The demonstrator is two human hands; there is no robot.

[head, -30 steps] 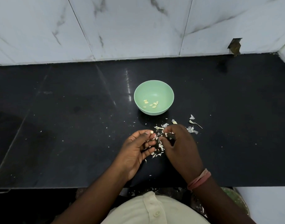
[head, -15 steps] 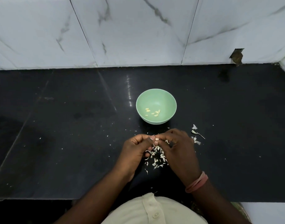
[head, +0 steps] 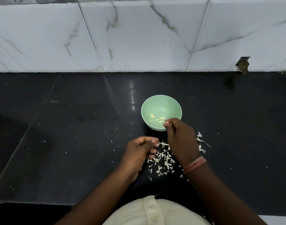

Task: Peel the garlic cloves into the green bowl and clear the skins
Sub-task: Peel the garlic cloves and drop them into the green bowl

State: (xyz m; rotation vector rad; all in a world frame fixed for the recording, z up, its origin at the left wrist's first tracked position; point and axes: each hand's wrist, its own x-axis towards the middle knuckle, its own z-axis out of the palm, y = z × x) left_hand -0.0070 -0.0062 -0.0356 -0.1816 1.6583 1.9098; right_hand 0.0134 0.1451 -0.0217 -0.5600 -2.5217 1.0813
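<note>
— Black stone counter [head: 74,143] fills the middle of the frame, white marble-look tiles [head: 139,38] across the top. Where is the green bowl [head: 155,103]?

— Just right of centre, standing upright on the counter. Several peeled garlic cloves [head: 157,119] lie on its floor, toward the near side.

— And the right hand [head: 179,137]?

— It reaches over the bowl's near rim. Thumb and forefinger are pinched narrow on something small and pale; it looks like a clove, but it is too small to be sure. A pink band [head: 194,164] sits on that wrist.

— The left hand [head: 139,153]?

— Lower, left of the right hand and apart from it, above the counter. Its fingers are curled in with the thumb pressed to the forefinger; whether anything is held inside I cannot tell.

— The skins [head: 161,159]?

— A loose heap of pale flakes lies on the counter between the two hands and below them. A few more bits [head: 200,140] lie just right of the right hand, and tiny specks are scattered further left.

— Anything else?

— A cream buttoned shirt [head: 152,211] at the bottom edge.
</note>
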